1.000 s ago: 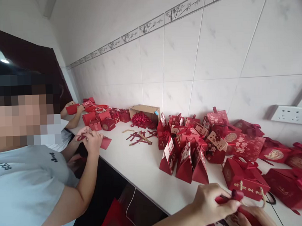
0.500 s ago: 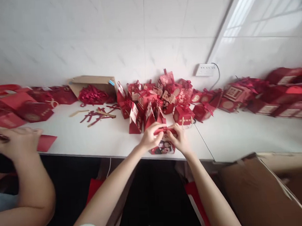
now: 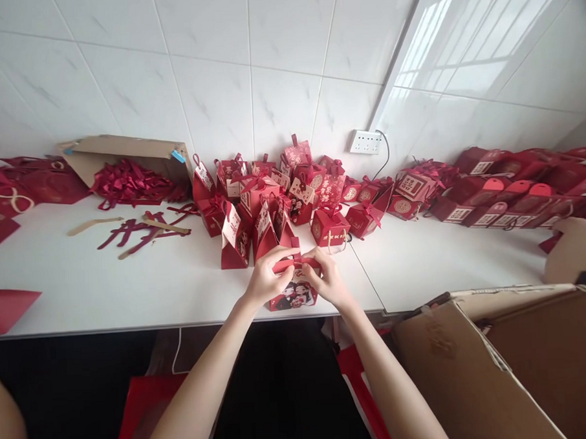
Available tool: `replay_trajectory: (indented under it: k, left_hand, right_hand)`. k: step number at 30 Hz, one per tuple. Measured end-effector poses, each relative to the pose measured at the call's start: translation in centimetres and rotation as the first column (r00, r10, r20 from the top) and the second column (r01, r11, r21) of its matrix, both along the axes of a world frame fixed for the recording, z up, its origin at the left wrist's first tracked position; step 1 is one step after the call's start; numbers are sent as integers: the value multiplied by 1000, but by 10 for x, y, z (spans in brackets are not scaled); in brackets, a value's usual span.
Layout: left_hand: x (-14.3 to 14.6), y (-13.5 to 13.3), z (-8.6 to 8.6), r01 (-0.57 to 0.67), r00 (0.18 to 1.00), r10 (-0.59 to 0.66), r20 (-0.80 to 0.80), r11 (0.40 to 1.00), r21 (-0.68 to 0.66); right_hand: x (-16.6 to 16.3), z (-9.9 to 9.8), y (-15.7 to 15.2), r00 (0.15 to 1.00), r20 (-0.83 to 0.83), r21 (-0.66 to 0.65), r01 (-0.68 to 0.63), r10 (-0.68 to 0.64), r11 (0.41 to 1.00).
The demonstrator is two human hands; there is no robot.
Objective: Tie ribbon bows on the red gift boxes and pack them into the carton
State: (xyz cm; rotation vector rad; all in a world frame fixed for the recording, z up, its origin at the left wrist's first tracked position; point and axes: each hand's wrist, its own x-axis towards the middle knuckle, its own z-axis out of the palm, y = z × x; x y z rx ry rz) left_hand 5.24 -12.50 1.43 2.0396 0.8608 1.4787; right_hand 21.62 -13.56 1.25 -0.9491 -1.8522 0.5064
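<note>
A small red gift box (image 3: 293, 296) with a cartoon picture on its front stands at the near edge of the white counter (image 3: 131, 291). My left hand (image 3: 266, 277) and my right hand (image 3: 327, 281) are both closed on the red ribbon (image 3: 295, 263) across the box's top, left hand on its left end, right hand on its right end. Just behind the hands stand several finished red boxes with tags (image 3: 254, 224).
An open cardboard box (image 3: 125, 159) of red ribbons lies on its side at the back left, loose ribbon strips (image 3: 138, 230) in front. More red boxes (image 3: 490, 191) line the right wall. A wall socket (image 3: 365, 142) sits behind. A large cardboard carton (image 3: 503, 359) stands at lower right.
My view swung from the person on the left to the counter straight ahead, then tilted down a little. Both hands stay closed on the ribbon over the box.
</note>
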Motion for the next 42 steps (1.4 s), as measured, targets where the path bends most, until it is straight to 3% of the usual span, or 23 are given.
replay_trajectory:
  k: [11, 16, 24, 37, 42]
  left_hand:
    - [0, -1, 1, -15, 1000, 15, -5, 999, -33]
    - [-1, -2, 2, 34, 999, -35, -9, 998, -54]
    - [-1, -4, 6, 6, 1000, -2, 15, 968, -250]
    - [7, -5, 0, -27, 976, 98, 195, 941, -337]
    - [0, -1, -1, -2, 992, 49, 120, 932, -362]
  right_hand:
    - [-5, -7, -1, 998, -35, 7, 54, -54, 998]
    - [-5, -6, -2, 998, -47, -4, 50, -50, 999]
    - [-3, 1, -2, 999, -37, -74, 17, -20, 997]
    - [3, 4, 2, 998, -25, -40, -56, 55, 998]
    - [2, 4, 2, 999, 1, -38, -37, 37, 999]
